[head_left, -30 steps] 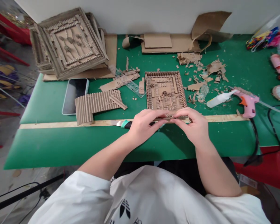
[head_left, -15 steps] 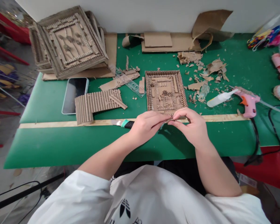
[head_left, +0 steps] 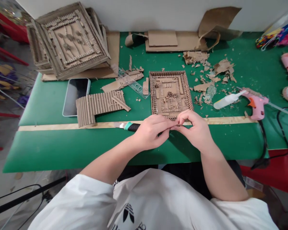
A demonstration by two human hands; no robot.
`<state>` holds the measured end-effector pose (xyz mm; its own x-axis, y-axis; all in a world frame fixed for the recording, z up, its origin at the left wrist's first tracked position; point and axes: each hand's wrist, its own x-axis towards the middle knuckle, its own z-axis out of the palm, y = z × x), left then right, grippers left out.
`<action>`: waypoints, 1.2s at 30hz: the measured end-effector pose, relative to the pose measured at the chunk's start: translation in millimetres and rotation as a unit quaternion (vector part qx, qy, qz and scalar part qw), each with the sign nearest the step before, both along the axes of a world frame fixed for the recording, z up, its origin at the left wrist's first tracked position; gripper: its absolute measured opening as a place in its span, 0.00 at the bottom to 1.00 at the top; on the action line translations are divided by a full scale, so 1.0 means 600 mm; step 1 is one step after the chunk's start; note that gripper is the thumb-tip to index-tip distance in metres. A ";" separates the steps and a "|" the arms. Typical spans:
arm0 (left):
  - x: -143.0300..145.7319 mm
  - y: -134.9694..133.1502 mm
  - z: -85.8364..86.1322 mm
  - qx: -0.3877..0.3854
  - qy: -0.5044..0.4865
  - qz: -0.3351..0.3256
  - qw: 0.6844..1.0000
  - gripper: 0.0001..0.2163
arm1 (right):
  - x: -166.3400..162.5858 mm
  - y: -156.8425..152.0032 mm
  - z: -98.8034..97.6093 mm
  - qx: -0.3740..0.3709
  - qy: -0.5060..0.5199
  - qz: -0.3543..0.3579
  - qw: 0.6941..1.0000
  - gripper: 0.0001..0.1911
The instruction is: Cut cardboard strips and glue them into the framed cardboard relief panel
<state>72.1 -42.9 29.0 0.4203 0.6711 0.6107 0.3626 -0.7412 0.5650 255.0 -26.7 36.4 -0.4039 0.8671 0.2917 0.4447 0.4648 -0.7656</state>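
Observation:
My left hand [head_left: 153, 131] and my right hand [head_left: 194, 129] meet at the fingertips, just in front of a square cardboard tray [head_left: 190, 95]. Both are closed in a pinch on a small piece of cardboard [head_left: 178, 125], mostly hidden by the fingers. The tray has corrugated walls and small cardboard strips and curls inside. A utility knife [head_left: 132, 126] with a black and teal handle lies beside my left hand, its blade pointing left and its handle end hidden behind the hand. A corrugated cardboard sheet [head_left: 86, 110] lies farther left.
Finished-looking cardboard frames [head_left: 74, 41] are stacked back left, near a phone [head_left: 75, 95]. A clear plastic ruler [head_left: 139, 88] lies under cardboard strips. Torn paper scraps [head_left: 224, 68], a white glue bottle [head_left: 227, 101] and a pink glue gun [head_left: 258, 107] with its cord are to the right.
My fingertips have shifted slightly and drawn closer together around the small piece of cardboard. The view has tilted a little; the things on the table stay put.

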 end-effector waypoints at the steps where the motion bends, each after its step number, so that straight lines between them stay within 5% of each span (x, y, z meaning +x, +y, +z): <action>1: 0.000 -0.001 0.001 -0.008 0.000 -0.003 1.000 0.14 | 0.000 0.000 0.000 -0.003 -0.005 0.001 1.000 0.14; 18: 0.001 -0.004 0.004 -0.114 -0.021 0.076 0.990 0.06 | 0.002 -0.006 0.013 -0.005 -0.020 0.017 1.000 0.11; 27: 0.001 -0.004 0.008 -0.208 -0.064 0.093 0.972 0.09 | -0.014 -0.016 0.007 0.202 -0.074 -0.046 0.976 0.09; 36: 0.003 -0.003 0.012 -0.302 -0.120 0.053 0.944 0.11 | -0.016 -0.015 0.000 0.263 -0.083 -0.093 0.957 0.08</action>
